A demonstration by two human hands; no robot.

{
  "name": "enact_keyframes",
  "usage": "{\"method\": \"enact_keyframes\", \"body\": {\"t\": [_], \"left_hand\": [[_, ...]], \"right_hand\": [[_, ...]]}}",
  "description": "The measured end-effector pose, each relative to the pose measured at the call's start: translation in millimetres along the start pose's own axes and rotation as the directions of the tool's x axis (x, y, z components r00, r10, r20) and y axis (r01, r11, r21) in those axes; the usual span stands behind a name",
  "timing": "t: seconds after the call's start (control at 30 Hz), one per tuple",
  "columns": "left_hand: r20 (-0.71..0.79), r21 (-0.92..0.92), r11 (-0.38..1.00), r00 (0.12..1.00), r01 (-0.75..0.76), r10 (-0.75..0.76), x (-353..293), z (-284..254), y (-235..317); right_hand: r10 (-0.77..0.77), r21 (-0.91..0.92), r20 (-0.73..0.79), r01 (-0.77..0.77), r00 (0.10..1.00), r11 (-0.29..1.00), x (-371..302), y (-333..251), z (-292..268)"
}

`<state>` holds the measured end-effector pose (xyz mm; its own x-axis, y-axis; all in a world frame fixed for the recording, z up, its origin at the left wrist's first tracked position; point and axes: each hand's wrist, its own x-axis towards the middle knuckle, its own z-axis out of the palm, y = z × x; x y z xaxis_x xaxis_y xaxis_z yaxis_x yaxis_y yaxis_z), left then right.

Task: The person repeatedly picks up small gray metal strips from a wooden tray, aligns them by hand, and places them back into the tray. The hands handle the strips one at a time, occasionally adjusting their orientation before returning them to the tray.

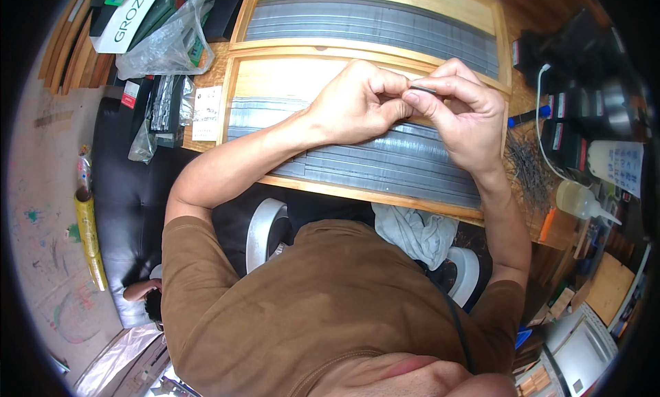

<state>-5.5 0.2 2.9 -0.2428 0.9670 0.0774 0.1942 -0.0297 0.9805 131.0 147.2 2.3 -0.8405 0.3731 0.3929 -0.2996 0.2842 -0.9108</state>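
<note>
Above the near wooden tray, both hands meet with fingertips almost touching. My right hand (469, 115) pinches a small thin dark metal piece (423, 90) between thumb and forefinger. My left hand (361, 103) is closed in a pinch at the left end of that piece, its thumb and forefinger together; the fingers hide how much of it they grip. Below them the near wooden tray (275, 180) holds tightly packed rows of thin grey metal strips (371, 167), partly covered by my hands and left forearm.
Behind lies a second wooden tray (505, 46) of similar strips. On the right are a pile of thin dark metal pieces (526, 167), a blue marker (529, 116), a white cable (540, 94) and a squeeze bottle (577, 200). Boxes and a plastic bag (168, 46) stand at left.
</note>
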Motion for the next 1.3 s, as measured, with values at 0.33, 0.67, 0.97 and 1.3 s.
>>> {"method": "enact_keyframes", "body": {"t": [0.33,0.67,0.97,1.3], "left_hand": [[-0.004,0.059,0.998,1.0,0.02,-0.02,1,0,-4],[-0.058,-0.007,0.999,0.998,-0.031,0.031,-1,7,-3],[-0.052,0.073,0.995,0.996,-0.064,0.068,-3,6,-2],[-0.059,0.057,0.997,0.997,-0.047,0.05,-6,9,-1]], "right_hand": [[0.061,0.064,0.025,-0.063,0.998,0.996,-1,-1,-3],[0.038,0.09,0.102,-0.047,0.994,0.995,0,-5,-13],[0.008,0.058,0.079,-0.013,0.997,0.998,0,-4,-10],[-0.037,0.017,0.057,0.036,0.998,0.999,-2,-4,-6]]}}
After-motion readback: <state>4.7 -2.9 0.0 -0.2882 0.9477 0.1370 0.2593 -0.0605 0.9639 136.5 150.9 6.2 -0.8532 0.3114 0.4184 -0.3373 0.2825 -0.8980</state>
